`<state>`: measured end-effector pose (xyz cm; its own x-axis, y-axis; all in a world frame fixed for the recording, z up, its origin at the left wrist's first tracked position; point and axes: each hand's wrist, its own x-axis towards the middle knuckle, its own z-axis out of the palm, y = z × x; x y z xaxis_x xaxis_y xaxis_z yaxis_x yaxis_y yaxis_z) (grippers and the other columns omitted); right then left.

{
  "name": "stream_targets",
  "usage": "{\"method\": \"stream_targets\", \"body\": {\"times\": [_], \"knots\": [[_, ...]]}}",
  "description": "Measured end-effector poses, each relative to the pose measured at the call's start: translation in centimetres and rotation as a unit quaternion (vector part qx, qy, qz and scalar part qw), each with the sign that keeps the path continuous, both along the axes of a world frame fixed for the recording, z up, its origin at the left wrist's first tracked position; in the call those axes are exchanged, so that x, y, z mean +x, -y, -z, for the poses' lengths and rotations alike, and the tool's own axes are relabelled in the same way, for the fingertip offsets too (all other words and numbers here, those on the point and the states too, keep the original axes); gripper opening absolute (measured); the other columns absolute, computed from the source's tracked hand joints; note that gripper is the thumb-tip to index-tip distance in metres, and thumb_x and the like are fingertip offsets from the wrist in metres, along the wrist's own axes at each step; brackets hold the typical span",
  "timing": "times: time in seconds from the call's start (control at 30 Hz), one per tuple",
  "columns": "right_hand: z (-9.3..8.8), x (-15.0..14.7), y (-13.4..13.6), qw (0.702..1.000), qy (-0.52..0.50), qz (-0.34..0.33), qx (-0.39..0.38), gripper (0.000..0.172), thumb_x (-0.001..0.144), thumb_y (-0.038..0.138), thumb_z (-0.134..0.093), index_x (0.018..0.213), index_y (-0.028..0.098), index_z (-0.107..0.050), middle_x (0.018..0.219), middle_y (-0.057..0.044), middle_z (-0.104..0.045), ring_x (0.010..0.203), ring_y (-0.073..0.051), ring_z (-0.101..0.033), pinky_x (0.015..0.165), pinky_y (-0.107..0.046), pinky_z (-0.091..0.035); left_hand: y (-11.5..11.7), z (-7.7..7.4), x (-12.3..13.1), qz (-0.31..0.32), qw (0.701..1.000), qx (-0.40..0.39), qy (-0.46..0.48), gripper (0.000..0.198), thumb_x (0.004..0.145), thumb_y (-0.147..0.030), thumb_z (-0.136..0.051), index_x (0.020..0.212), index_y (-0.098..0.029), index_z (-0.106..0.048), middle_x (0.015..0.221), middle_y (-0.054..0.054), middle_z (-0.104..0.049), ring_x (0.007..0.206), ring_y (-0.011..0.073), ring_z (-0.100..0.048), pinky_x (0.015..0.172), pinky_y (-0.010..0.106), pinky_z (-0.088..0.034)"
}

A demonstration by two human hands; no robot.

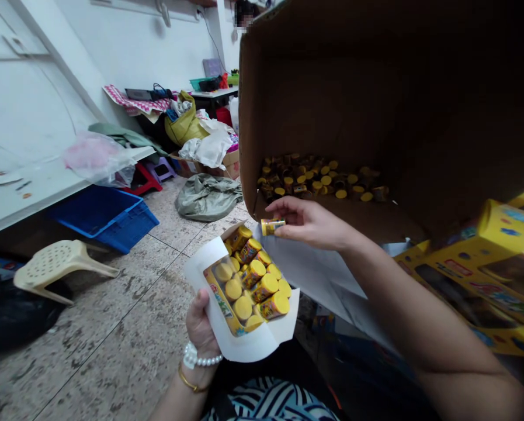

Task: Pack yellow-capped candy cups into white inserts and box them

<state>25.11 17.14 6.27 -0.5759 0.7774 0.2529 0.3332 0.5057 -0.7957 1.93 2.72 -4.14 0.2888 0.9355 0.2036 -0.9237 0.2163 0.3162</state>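
My left hand (pixel 201 324) grips a small display box (pixel 244 345) from its lower left side, thumb over the white flap. Its flaps stand spread, and many small yellow-capped tubs (pixel 253 272) with printed labels lie packed inside, some seen through a clear window. My right hand (pixel 308 221) pinches a single small yellow tub (pixel 272 226), held sideways just above the upper right edge of the display box. Behind that hand, a large cardboard carton (pixel 323 105) lies open toward me, with a pile of loose tubs (pixel 318 178) on its bottom.
Yellow printed boxes (pixel 481 275) with windows are stacked at the right. To the left are a cream plastic stool (pixel 58 263), a blue crate (pixel 108 213) and a white table (pixel 47 190). A grey-green sack (pixel 209 197) lies on the floor. A person's head shows at the top, behind the carton.
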Motion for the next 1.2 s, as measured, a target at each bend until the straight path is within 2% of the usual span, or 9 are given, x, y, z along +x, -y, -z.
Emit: {"method": "stream_targets", "body": {"times": [0.1, 0.2, 0.27, 0.37, 0.53, 0.7, 0.83, 1.03, 1.2], "knots": [[1.7, 0.3, -0.8, 0.976, 0.176, 0.068, 0.111, 0.053, 0.079, 0.015, -0.062, 0.131, 0.021, -0.060, 0.117, -0.010, -0.069, 0.100, -0.024, -0.064, 0.086, -0.035, -0.050, 0.2, 0.1, 0.1, -0.008, 1.000, 0.003, 0.001, 0.035, 0.099, -0.031, -0.046, 0.124, -0.026, -0.070, 0.128, 0.005, -0.072, 0.118, 0.0274, -0.068, 0.118, 0.052, -0.034], [2.9, 1.3, -2.3, 0.929, 0.311, 0.134, 0.148, 0.038, 0.076, 0.008, -0.061, 0.112, 0.016, -0.072, 0.111, -0.017, -0.070, 0.104, -0.031, -0.062, 0.088, -0.040, -0.047, 0.3, 0.4, -0.1, -0.010, 1.000, 0.001, 0.000, 0.035, 0.098, -0.031, -0.048, 0.125, -0.027, -0.070, 0.129, 0.004, -0.071, 0.118, 0.0280, -0.067, 0.117, 0.053, -0.036], [2.6, 1.5, -2.4, 0.933, 0.316, 0.117, 0.129, 0.029, 0.074, 0.009, -0.062, 0.100, 0.017, -0.073, 0.101, -0.015, -0.072, 0.096, -0.029, -0.064, 0.081, -0.037, -0.047, 0.4, 0.7, -0.3, -0.014, 1.000, -0.006, -0.003, 0.035, 0.098, -0.031, -0.048, 0.126, -0.027, -0.069, 0.130, 0.006, -0.071, 0.119, 0.0274, -0.067, 0.117, 0.052, -0.037], [1.1, 0.7, -0.8, 0.959, 0.259, 0.059, 0.102, 0.027, 0.077, 0.018, -0.063, 0.103, 0.022, -0.067, 0.088, -0.003, -0.071, 0.079, -0.019, -0.065, 0.068, -0.027, -0.046, 0.4, 1.0, -0.5, -0.029, 0.999, -0.030, -0.013, 0.035, 0.097, -0.031, -0.051, 0.128, -0.027, -0.067, 0.131, 0.007, -0.070, 0.122, 0.0273, -0.065, 0.116, 0.052, -0.037], [0.0, -2.8, 3.1, 0.996, -0.083, -0.029, 0.022, 0.046, 0.080, 0.020, -0.064, 0.125, 0.023, -0.054, 0.105, -0.001, -0.068, 0.088, -0.014, -0.066, 0.077, -0.026, -0.052, 0.1, 0.4, 0.2, -0.021, 0.999, -0.033, -0.004, 0.035, 0.097, -0.032, -0.053, 0.127, -0.024, -0.068, 0.131, 0.006, -0.071, 0.123, 0.0267, -0.065, 0.115, 0.048, -0.041], [1.5, -5.2, 4.1, 0.987, -0.077, -0.019, 0.143, 0.025, 0.081, 0.026, -0.071, 0.104, 0.021, -0.066, 0.107, -0.006, -0.072, 0.102, -0.021, -0.064, 0.096, -0.037, -0.049, -0.5, -0.3, 0.8, 0.015, 0.999, 0.015, 0.034, 0.036, 0.100, -0.029, -0.044, 0.124, -0.025, -0.070, 0.134, 0.005, -0.069, 0.126, 0.0242, -0.063, 0.116, 0.045, -0.039], [1.8, -4.2, 2.2, 0.979, -0.018, -0.028, 0.201, 0.027, 0.084, 0.039, -0.072, 0.103, 0.020, -0.069, 0.104, -0.009, -0.072, 0.101, -0.023, -0.064, 0.094, -0.039, -0.049, -0.7, 0.4, 0.4, 0.021, 0.999, 0.014, 0.034, 0.038, 0.100, -0.032, -0.042, 0.127, -0.030, -0.068, 0.136, 0.003, -0.068, 0.129, 0.0277, -0.060, 0.120, 0.054, -0.031], [5.2, 1.7, -4.9, 0.938, 0.189, 0.192, 0.217, 0.051, 0.090, 0.031, -0.061, 0.136, 0.011, -0.057, 0.140, -0.018, -0.059, 0.133, -0.033, -0.046, 0.112, -0.050, -0.034, -0.3, 1.0, 0.2, 0.016, 1.000, -0.015, 0.004, 0.036, 0.097, -0.034, -0.048, 0.126, -0.026, -0.070, 0.124, 0.006, -0.074, 0.131, 0.0315, -0.058, 0.120, 0.057, -0.029], [7.7, 3.3, -6.7, 0.902, 0.334, 0.194, 0.195, 0.046, 0.093, 0.031, -0.054, 0.133, 0.009, -0.060, 0.131, -0.019, -0.064, 0.127, -0.038, -0.046, 0.108, -0.051, -0.035, 0.1, 1.0, 1.2, 0.028, 0.998, -0.048, -0.003, 0.035, 0.095, -0.037, -0.054, 0.124, -0.027, -0.071, 0.130, 0.005, -0.071, 0.125, 0.0309, -0.063, 0.120, 0.054, -0.030]]}}
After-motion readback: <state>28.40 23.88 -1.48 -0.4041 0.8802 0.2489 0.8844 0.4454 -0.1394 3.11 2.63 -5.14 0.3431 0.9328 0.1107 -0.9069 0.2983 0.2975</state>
